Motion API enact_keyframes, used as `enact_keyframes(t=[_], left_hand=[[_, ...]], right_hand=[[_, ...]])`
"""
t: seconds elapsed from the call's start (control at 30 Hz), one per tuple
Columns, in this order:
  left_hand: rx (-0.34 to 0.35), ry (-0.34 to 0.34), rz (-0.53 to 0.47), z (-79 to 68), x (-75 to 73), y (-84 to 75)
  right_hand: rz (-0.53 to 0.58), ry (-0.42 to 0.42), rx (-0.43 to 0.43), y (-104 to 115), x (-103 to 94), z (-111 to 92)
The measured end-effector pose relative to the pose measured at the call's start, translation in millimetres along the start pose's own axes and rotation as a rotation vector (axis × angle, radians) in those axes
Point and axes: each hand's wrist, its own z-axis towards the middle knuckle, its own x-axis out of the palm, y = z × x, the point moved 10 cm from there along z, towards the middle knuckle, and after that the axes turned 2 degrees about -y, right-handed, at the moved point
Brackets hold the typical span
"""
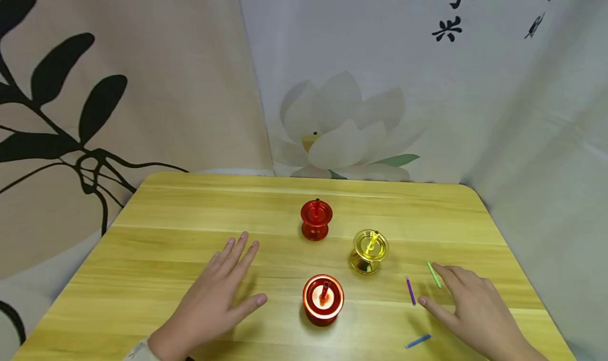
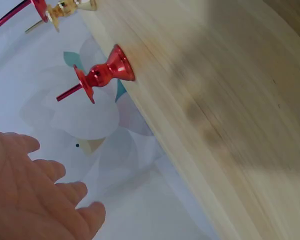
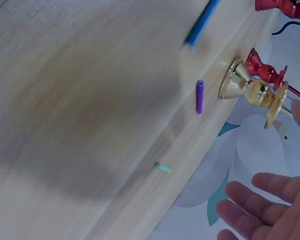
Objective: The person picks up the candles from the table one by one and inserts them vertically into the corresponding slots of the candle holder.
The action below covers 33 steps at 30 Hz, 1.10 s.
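My left hand [image 1: 214, 292] is spread above the left part of the wooden table, fingers straight and nothing held. In the left wrist view, the fingers [image 2: 70, 192] show with nothing in them. My right hand [image 1: 480, 308] hovers at the right, also holding nothing. Its index finger ends near a green candle-like stick [image 1: 434, 275]; the thumb ends near a purple stick [image 1: 410, 291]. A blue stick [image 1: 418, 341] lies nearer the front. Between the hands stand three upright candle holders, each with a central stem: red [image 1: 316, 221], gold [image 1: 370, 251] and orange-red [image 1: 323, 300].
The wooden table [image 1: 190, 208] has rounded back corners. Directly behind it hangs a pale cloth [image 1: 361, 44] printed with a lotus, dark leaves and black characters. The cloth continues along the right side.
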Motion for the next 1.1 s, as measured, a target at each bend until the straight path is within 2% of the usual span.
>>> enact_keyframes(t=[0.27, 0.53, 0.7, 0.83, 0.97, 1.1], left_hand=[[-0.069, 0.010, -0.154, -0.5, 3.3, 1.8], [-0.078, -0.022, -0.231, 2.0, 3.5, 3.0], [-0.080, -0.039, -0.319, 3.4, 4.2, 1.3], [-0.080, -0.082, -0.382, 6.5, 3.3, 1.9], [-0.086, -0.152, -0.463, 11.6, 0.3, 6.4], [-0.105, -0.216, -0.568, 14.7, -2.8, 12.4]], right_hand=[[0.022, 0.042, 0.040, -9, 12.9, 0], [0.036, -0.059, -0.004, -13, 13.6, 4], [0.044, -0.061, 0.020, -18, 19.0, 7], [0.017, -0.042, 0.016, -21, 25.5, 11], [-0.009, -0.021, -0.002, -22, 32.9, 17], [-0.016, -0.039, -0.024, -22, 37.8, 22]])
